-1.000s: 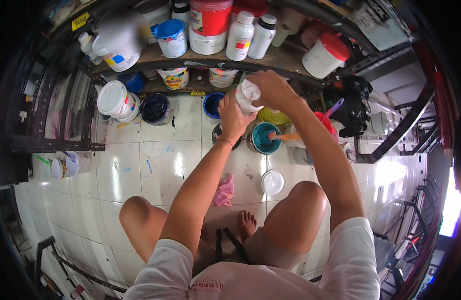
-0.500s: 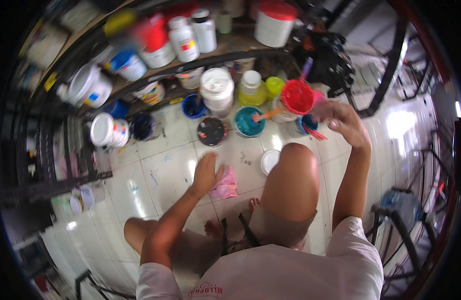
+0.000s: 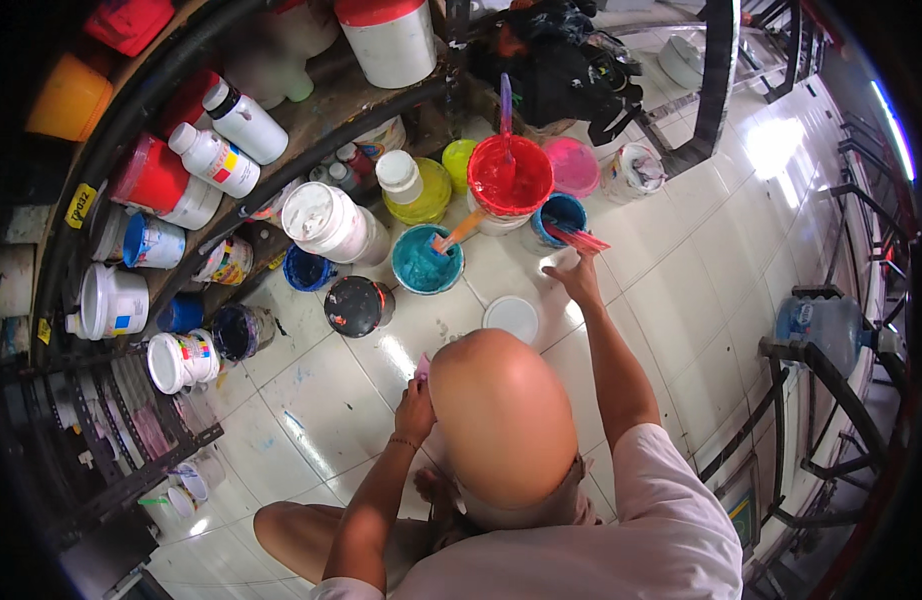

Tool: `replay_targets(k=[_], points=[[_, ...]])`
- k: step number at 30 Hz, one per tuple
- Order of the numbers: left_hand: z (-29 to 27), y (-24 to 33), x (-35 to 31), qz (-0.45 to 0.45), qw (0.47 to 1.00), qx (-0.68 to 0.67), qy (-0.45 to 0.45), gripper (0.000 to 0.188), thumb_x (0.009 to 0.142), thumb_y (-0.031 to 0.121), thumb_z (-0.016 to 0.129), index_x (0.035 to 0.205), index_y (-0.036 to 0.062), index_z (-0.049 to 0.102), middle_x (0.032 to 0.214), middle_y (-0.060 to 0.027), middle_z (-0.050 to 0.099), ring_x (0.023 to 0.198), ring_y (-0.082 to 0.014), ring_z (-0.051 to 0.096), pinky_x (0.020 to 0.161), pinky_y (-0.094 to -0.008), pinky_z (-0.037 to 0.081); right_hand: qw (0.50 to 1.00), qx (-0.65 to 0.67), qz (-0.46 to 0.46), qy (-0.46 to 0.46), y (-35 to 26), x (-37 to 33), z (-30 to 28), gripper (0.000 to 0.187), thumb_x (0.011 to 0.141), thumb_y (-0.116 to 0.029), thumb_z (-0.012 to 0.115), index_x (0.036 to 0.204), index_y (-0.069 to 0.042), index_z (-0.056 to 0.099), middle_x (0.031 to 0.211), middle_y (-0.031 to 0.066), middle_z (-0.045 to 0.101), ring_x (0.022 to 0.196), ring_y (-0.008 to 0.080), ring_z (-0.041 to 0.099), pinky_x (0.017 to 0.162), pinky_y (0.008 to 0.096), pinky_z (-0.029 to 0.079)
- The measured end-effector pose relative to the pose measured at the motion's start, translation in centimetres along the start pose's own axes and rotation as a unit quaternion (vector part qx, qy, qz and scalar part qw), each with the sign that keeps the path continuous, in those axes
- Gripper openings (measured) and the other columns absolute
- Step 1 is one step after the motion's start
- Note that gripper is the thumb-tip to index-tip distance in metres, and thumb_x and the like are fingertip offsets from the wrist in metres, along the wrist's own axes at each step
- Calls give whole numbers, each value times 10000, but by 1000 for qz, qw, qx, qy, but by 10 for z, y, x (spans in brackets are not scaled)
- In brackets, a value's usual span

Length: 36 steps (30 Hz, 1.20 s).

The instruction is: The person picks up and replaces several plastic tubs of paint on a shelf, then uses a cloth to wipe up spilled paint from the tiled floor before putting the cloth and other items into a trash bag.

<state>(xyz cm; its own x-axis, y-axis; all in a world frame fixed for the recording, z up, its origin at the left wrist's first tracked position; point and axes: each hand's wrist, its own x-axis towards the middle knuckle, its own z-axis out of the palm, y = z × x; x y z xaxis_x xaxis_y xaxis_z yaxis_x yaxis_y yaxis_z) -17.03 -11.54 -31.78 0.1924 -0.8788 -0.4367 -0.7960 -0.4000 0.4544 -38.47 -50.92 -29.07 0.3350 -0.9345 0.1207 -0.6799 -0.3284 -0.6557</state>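
Observation:
My right hand (image 3: 578, 281) reaches forward with thumb and fingers apart. Its fingertips are at the near side of a small blue tub (image 3: 560, 213), close under the red handles (image 3: 585, 241) that lean out over the rim; whether they touch is unclear. Close by stands a red paint bucket (image 3: 511, 178) with a purple-handled tool upright in it. A teal paint bucket (image 3: 427, 262) left of it has an orange spatula (image 3: 461, 232) lying across its rim. My left hand (image 3: 415, 408), beside my raised knee, is closed on a pink cloth (image 3: 423, 368), mostly hidden by knee and hand.
A white lid (image 3: 511, 319) lies on the tiled floor before my knee. A black-topped pot (image 3: 359, 306), a white tub (image 3: 326, 222) and a yellow jar (image 3: 421, 195) stand nearby. Shelves (image 3: 311, 150) hold several bottles and tubs. A water jug (image 3: 819, 322) is at right.
My right hand has come down to the blue tub. My left hand has taken hold of the pink cloth from the floor. The view has swung right and nearer the buckets.

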Motion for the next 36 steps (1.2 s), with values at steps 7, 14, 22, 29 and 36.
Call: replay_targets(k=[7,14,22,29,36], points=[[-25,9,-9,15,1000,-9,16,478,778,112,662,1203,49,451,1183,-170,455,1015,-363,543,838,-420,503,991,124,19,48,-2,22,42,520,642,-183,812,1075,2,593,990,111,637,884,215,600,829,347,459],[-18,-18,-24,-2,999,-5,47,479,751,80,680,1170,52,449,1173,-162,459,1017,-369,536,838,-435,494,979,196,51,24,-36,-28,33,560,641,-222,811,1109,-5,594,1081,131,621,961,249,585,887,379,439],[-61,25,-12,-114,977,-179,14,423,752,37,660,1127,67,465,1166,-186,453,1020,-390,524,864,-441,477,986,114,10,-124,-61,-46,76,605,608,-288,837,1169,-180,636,1416,201,277,1248,314,395,1078,379,303],[3,-24,-10,-131,901,-409,58,348,799,63,606,1118,43,470,1188,-217,440,1031,-403,519,880,-443,462,977,141,76,-141,-31,-32,47,848,765,-170,725,1424,-18,213,1337,238,433,1131,310,528,923,372,450],[44,-55,-4,-82,809,-578,63,316,820,93,577,1109,22,468,1139,-221,449,1001,-402,523,878,-433,458,926,248,262,110,73,114,6,663,796,-120,619,1358,23,296,1150,174,544,913,224,579,753,318,488]])
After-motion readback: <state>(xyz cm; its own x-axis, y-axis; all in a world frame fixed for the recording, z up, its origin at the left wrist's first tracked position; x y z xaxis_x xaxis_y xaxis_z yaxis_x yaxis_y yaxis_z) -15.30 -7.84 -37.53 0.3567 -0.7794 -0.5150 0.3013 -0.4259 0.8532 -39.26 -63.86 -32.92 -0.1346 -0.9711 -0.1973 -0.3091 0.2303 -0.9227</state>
